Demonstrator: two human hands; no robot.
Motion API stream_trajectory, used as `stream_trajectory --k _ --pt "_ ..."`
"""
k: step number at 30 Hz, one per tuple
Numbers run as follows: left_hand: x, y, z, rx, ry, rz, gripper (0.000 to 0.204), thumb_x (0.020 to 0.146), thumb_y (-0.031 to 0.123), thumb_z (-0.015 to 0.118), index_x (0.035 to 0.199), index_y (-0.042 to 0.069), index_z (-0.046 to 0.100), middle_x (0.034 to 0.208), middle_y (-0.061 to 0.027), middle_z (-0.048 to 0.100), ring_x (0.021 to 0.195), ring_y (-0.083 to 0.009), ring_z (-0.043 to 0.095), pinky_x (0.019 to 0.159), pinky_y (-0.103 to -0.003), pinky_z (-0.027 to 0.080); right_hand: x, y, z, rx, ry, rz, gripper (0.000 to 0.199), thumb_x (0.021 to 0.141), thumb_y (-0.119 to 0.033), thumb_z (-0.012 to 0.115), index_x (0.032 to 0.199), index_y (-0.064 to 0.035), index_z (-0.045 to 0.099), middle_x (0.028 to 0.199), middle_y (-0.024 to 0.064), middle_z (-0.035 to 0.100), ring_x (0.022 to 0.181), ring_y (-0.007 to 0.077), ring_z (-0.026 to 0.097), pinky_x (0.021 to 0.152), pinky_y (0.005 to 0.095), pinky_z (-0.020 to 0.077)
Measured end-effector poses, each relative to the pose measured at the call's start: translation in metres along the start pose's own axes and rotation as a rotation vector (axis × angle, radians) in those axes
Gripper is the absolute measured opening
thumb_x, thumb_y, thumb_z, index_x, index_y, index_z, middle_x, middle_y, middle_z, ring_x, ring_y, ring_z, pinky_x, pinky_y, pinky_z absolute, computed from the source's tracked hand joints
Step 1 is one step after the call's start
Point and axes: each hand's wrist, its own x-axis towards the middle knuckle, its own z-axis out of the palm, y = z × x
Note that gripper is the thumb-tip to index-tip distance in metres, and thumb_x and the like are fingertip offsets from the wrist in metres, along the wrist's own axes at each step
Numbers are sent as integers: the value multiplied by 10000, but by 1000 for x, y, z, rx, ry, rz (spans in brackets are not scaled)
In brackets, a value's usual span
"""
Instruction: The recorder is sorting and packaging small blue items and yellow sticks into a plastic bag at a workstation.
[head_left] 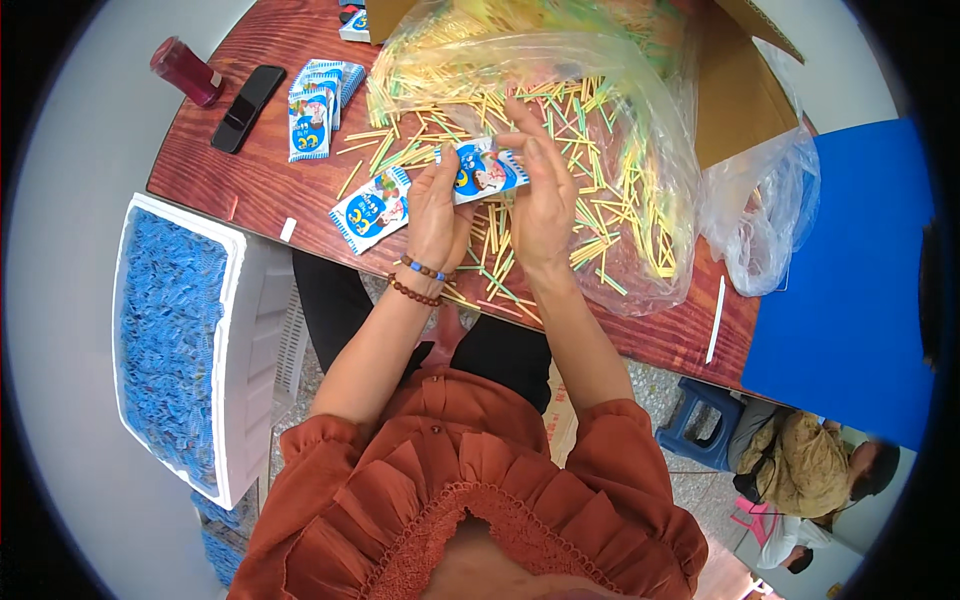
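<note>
Both my hands hold one small blue and white packet above the wooden table. My left hand grips its left end and wears two bead bracelets at the wrist. My right hand pinches its right end with fingers raised. Beneath them lies a heap of yellow and green sticks spread on a clear plastic bag. Another packet lies flat just left of my left hand.
A stack of like packets, a black phone and a red bottle lie at the table's far left. A white foam box full of blue packets stands left. A cardboard box, blue board and seated person are right.
</note>
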Motion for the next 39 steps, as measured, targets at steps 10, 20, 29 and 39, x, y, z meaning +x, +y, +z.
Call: stream_trajectory --k 10,20,29,39 --pt "8 12 1 -220 -53 -2 330 1002 310 470 1152 31 561 1111 -89 650 1025 -204 630 897 -364 505 6 -8 5 -98 41 79 393 943 -141 585 1295 5 490 1208 102 583 1122 141 531 973 298 412" --pt "9 60 -53 -8 -69 232 188 964 125 544 1101 14 608 1068 -71 655 977 -154 625 881 -342 512 42 -1 28 -425 -331 32 178 897 -132 609 966 -5 713 779 -5 643 687 43 498 609 212 382" --pt "15 129 -120 492 514 604 272 959 145 552 1184 -7 572 1120 -72 620 963 -148 606 825 -283 498 88 92 142 -441 -526 245 251 855 -236 655 864 12 697 721 62 683 585 96 615 513 254 456" --pt "29 131 -144 1194 490 684 412 853 165 640 1210 -20 551 1168 -193 590 1039 -288 582 892 -367 459 81 72 109 -1028 -684 87 357 764 -279 699 980 -1 636 942 193 652 912 348 621 813 424 482"
